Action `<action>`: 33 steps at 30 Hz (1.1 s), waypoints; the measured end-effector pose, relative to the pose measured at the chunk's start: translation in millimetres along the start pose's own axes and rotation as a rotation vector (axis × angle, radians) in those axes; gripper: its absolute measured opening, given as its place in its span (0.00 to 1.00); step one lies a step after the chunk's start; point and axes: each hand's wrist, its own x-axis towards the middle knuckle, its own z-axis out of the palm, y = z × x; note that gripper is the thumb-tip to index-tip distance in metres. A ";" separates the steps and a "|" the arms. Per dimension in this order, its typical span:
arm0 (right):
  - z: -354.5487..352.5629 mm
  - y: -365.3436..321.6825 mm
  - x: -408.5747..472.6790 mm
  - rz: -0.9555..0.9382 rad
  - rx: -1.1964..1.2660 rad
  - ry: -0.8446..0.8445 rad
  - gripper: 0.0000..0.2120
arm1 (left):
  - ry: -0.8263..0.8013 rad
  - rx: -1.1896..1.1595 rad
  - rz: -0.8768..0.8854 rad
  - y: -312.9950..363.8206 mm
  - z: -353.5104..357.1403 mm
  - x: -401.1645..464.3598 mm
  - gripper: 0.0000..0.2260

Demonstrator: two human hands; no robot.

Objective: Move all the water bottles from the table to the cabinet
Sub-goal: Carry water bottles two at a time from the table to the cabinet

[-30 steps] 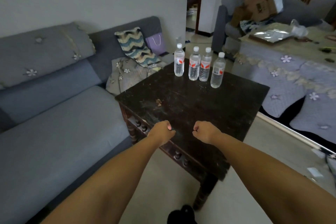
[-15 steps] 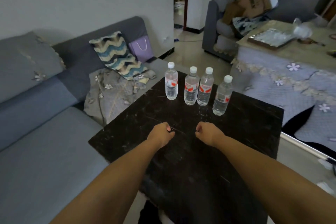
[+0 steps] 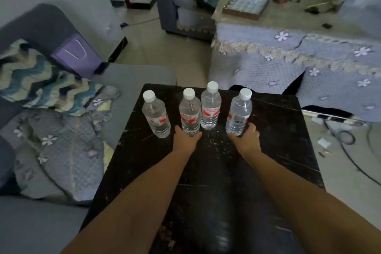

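Several clear water bottles with white caps and red labels stand in a row at the far side of the dark wooden table (image 3: 278, 130). My left hand (image 3: 185, 138) wraps the base of the second bottle from the left (image 3: 189, 115). My right hand (image 3: 246, 136) grips the base of the rightmost bottle (image 3: 239, 115). The leftmost bottle (image 3: 155, 115) and the third bottle (image 3: 210, 107) stand untouched. All bottles are upright on the table. No cabinet is in view.
A grey sofa (image 3: 31, 222) with a quilted throw (image 3: 61, 150), a zigzag cushion (image 3: 37, 80) and a purple bag (image 3: 74, 55) lies left. A bed with a floral cover (image 3: 309, 64) is at the right. Cables (image 3: 350, 150) lie on the floor at right.
The view has moved closer over the table. Both hands went forward from closed fists over the table's middle to the bottle row and closed around two bottles' bases.
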 end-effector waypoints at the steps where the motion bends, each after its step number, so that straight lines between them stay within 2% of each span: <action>1: 3.2 -4.9 4.3 0.000 0.066 0.025 0.44 | 0.032 -0.051 0.012 4.4 2.2 7.5 0.46; 4: 18.6 -11.4 25.5 -0.051 0.269 0.077 0.51 | 0.140 -0.024 0.135 14.7 7.4 32.7 0.49; 9: 34.9 -10.1 51.4 0.003 0.468 0.153 0.43 | 0.107 -0.174 0.205 9.1 15.4 59.8 0.47; 17: 23.4 -2.6 52.5 -0.013 0.334 0.159 0.34 | 0.111 -0.164 0.115 1.3 17.7 58.1 0.34; 21: 8.9 1.9 40.8 -0.009 0.292 0.128 0.33 | 0.112 -0.229 0.027 -0.7 12.2 38.6 0.31; 24: -7.8 8.4 23.7 -0.041 0.240 0.126 0.33 | 0.053 -0.154 0.073 -4.7 7.3 18.5 0.31; 29: -41.2 31.6 -15.5 -0.082 0.118 0.116 0.33 | -0.142 -0.050 0.164 -1.4 13.0 -27.6 0.31; 33: -71.6 65.1 -51.5 -0.026 0.070 0.164 0.36 | -0.291 0.064 0.271 11.4 40.3 -66.2 0.28</action>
